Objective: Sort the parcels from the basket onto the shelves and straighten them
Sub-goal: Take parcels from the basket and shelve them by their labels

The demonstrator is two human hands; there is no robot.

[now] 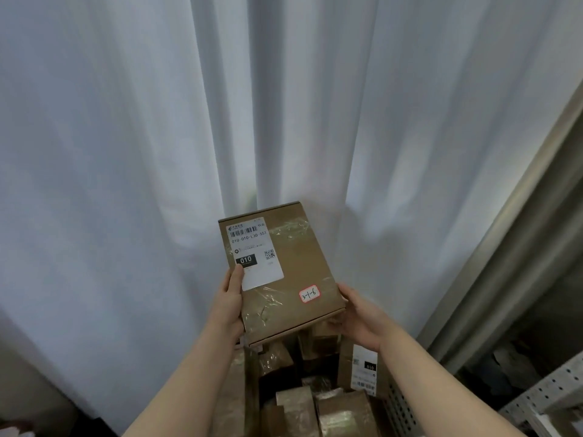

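I hold a brown cardboard parcel [293, 266] up in front of me, above the basket. It carries a white shipping label marked 010 and a small red-edged sticker reading 3-1-6. My left hand [228, 305] grips its left edge with the thumb on the label. My right hand [359, 316] holds the lower right corner from the side and beneath. Below, several more taped brown parcels [315, 402] lie piled in the basket [399, 408], whose perforated wall shows at the right.
White curtains [220, 105] hang straight ahead and fill most of the view. A grey perforated metal shelf upright [549, 392] stands at the lower right, with a dark shelf bay behind it.
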